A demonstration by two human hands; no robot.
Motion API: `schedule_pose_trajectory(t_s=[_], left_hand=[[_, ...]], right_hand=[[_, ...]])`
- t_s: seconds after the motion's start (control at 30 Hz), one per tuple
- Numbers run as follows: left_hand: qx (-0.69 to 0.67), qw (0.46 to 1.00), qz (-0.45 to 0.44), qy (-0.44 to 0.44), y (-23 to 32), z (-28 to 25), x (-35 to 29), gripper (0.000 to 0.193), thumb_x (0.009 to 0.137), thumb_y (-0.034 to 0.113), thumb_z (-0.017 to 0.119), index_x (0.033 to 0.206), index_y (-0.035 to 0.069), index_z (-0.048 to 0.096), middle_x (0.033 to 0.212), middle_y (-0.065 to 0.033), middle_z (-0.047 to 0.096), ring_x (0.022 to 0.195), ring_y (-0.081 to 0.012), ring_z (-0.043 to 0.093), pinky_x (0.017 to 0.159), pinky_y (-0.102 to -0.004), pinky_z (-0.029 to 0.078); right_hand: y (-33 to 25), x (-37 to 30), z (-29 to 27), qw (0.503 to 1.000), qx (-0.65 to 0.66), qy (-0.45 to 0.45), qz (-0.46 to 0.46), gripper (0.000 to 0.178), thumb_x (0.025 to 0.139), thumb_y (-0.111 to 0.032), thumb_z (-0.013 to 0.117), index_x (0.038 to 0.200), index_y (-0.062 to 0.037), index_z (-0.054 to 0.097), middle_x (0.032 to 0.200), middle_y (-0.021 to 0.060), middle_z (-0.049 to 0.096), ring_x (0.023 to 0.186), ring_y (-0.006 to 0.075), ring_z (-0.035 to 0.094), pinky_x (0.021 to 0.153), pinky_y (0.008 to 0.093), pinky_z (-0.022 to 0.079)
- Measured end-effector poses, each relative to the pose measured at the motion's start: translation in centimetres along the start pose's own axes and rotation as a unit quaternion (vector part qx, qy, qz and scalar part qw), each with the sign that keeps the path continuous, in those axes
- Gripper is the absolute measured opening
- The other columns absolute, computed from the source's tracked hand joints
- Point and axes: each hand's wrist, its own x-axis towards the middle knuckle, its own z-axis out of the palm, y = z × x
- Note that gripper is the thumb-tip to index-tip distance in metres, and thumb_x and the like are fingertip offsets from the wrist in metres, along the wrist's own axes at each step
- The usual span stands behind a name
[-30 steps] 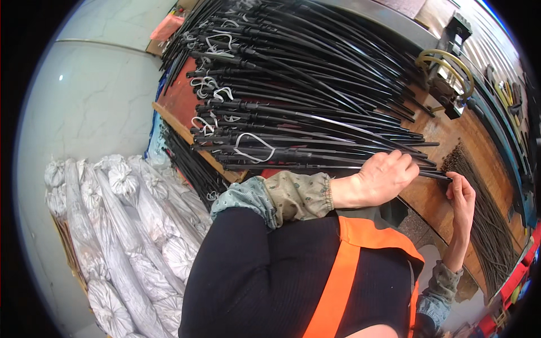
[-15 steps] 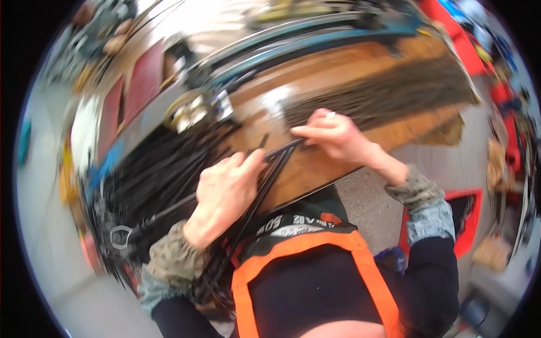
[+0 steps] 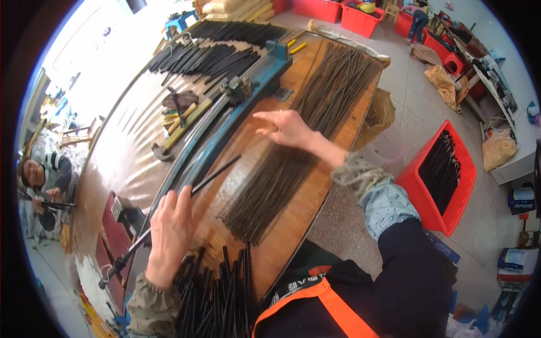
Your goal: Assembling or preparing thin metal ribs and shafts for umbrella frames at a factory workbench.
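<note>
Taking the view's centre as the dial, the left hand (image 3: 171, 236) sits at 8 o'clock, knuckles up, fingers curled firmly around a black rod (image 3: 217, 173). The rod slants through that grip, its free end pointing toward 1 o'clock and its knobbed end toward 7. The right hand (image 3: 290, 129) is just past 12, palm down, index finger stretched toward 9. A thin coil (image 3: 262, 138) shows beside its thumb; I cannot tell whether it is pinched.

Pale lettering marks the dark apron (image 3: 304, 281) at 5 o'clock, partly lost in folds. Printed blue-and-white packs (image 3: 518, 259) stand near 4.

The brown wooden tabletop (image 3: 276, 231) bears a long spread of coils (image 3: 265, 191), with black rods (image 3: 220, 298) heaped at 7 and a blue rail (image 3: 225, 121) at 11. On the floor, a red bin (image 3: 463, 197) stands at 3; a co-worker (image 3: 56, 169) sits at 9.
</note>
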Motion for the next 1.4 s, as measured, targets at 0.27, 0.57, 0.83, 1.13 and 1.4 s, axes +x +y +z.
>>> schedule_pose_trajectory(t_s=[0.27, 0.57, 0.83, 1.13, 1.4], left_hand=[[0.011, 0.999, -0.012, -0.037, -1.2, -0.2, -1.3, 0.036, 0.084, 0.006, 0.064, 0.120, 0.005, 0.057, 0.082, -0.0127, 0.054, 0.077, -0.0321, 0.061, 0.064, -0.0428, 0.051], [-0.004, 0.998, -0.052, -0.030, -1.2, -0.6, -3.3, 0.033, 0.088, 0.006, 0.062, 0.121, 0.006, 0.060, 0.079, -0.0134, 0.056, 0.074, -0.0328, 0.061, 0.063, -0.0426, 0.051], [-0.001, 0.998, -0.038, -0.050, -1.4, 0.1, -3.6, 0.033, 0.089, 0.008, 0.062, 0.123, 0.007, 0.060, 0.080, -0.0136, 0.057, 0.076, -0.0324, 0.062, 0.065, -0.0428, 0.051], [0.026, 0.998, -0.032, -0.046, -1.5, 0.2, -3.5, 0.034, 0.088, 0.009, 0.062, 0.122, 0.008, 0.062, 0.078, -0.0105, 0.057, 0.077, -0.0285, 0.062, 0.064, -0.0402, 0.052], [0.005, 0.998, -0.019, -0.058, -1.4, 1.3, -2.7, 0.037, 0.088, 0.005, 0.058, 0.125, 0.009, 0.060, 0.079, -0.0110, 0.056, 0.075, -0.0298, 0.062, 0.065, -0.0411, 0.052]], right_hand=[[1.3, 1.4, 1.0, 0.992, -0.061, 0.012, 0.113, 0.036, 0.083, -0.031, 0.076, 0.114, -0.0149, 0.069, 0.074, 0.0034, 0.065, 0.065, 0.0229, 0.064, 0.062, 0.0350, 0.054], [4.6, 1.4, 1.1, 0.990, -0.075, 0.066, 0.095, 0.013, 0.083, -0.025, 0.073, 0.091, -0.0150, 0.073, 0.074, 0.0058, 0.067, 0.070, 0.0248, 0.066, 0.062, 0.0358, 0.053], [-2.4, 3.0, 3.5, 0.997, 0.049, 0.044, 0.036, 0.013, 0.082, -0.019, 0.073, 0.094, -0.0136, 0.073, 0.079, 0.0088, 0.069, 0.071, 0.0261, 0.067, 0.063, 0.0360, 0.054], [0.2, 3.3, 3.1, 1.000, 0.009, 0.026, -0.012, 0.009, 0.079, -0.020, 0.070, 0.072, -0.0145, 0.069, 0.064, 0.0080, 0.065, 0.061, 0.0262, 0.065, 0.058, 0.0376, 0.052], [2.1, 1.9, 2.4, 0.999, 0.003, 0.028, 0.033, 0.010, 0.079, -0.020, 0.069, 0.071, -0.0144, 0.069, 0.063, 0.0074, 0.064, 0.061, 0.0269, 0.064, 0.059, 0.0382, 0.052]])
